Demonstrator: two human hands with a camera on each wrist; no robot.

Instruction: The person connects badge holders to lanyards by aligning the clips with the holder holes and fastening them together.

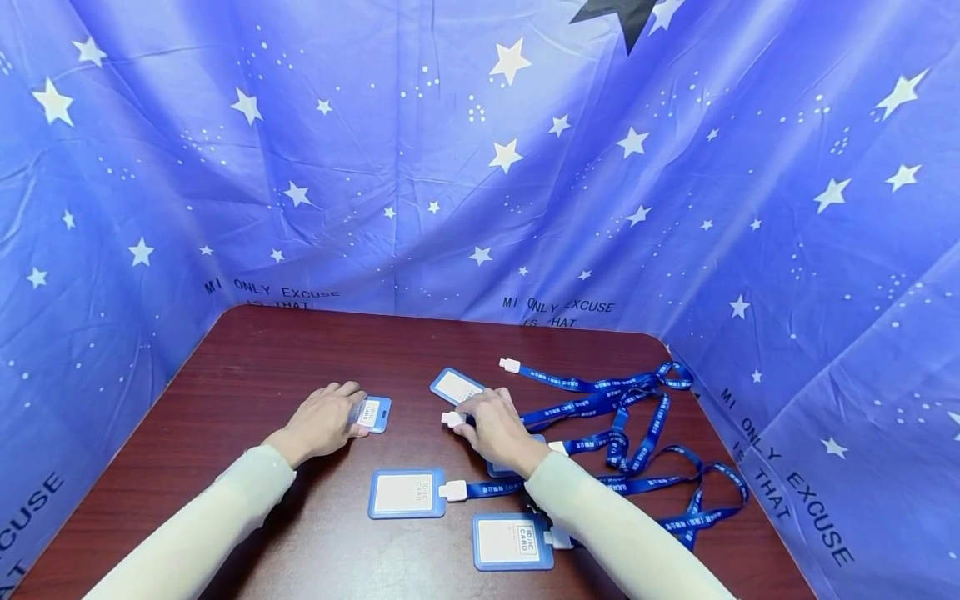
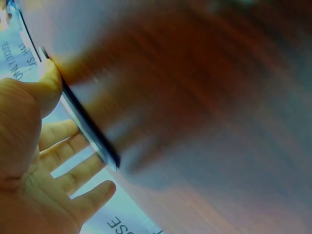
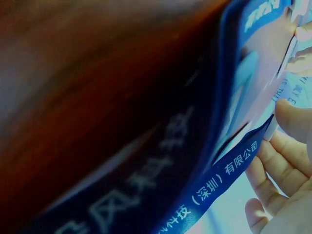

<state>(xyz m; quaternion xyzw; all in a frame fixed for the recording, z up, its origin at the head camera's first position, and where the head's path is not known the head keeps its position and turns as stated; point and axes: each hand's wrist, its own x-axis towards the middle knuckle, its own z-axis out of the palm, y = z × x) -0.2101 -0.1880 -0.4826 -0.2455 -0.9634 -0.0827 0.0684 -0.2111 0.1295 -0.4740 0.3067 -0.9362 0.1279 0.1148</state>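
My left hand (image 1: 324,423) pinches a blue-framed ID badge holder (image 1: 372,414) over the left-middle of the table. In the left wrist view, the holder (image 2: 92,127) is seen edge-on between thumb and fingers. To the right, my right hand (image 1: 497,427) pinches a blue lanyard strap (image 3: 234,168) close to its white clip (image 1: 453,419). That clip points left toward the held holder, with a gap between them. Just behind the right hand lies another badge holder (image 1: 454,385), partly covered by the fingers.
Two badge holders, one nearer the middle (image 1: 406,493) and one at the front (image 1: 512,542), lie beside white clips of lanyards. Another holder (image 1: 504,468) is partly under my right wrist. Tangled lanyards (image 1: 637,392) cover the table's right side. A starry curtain (image 1: 397,167) surrounds the table.
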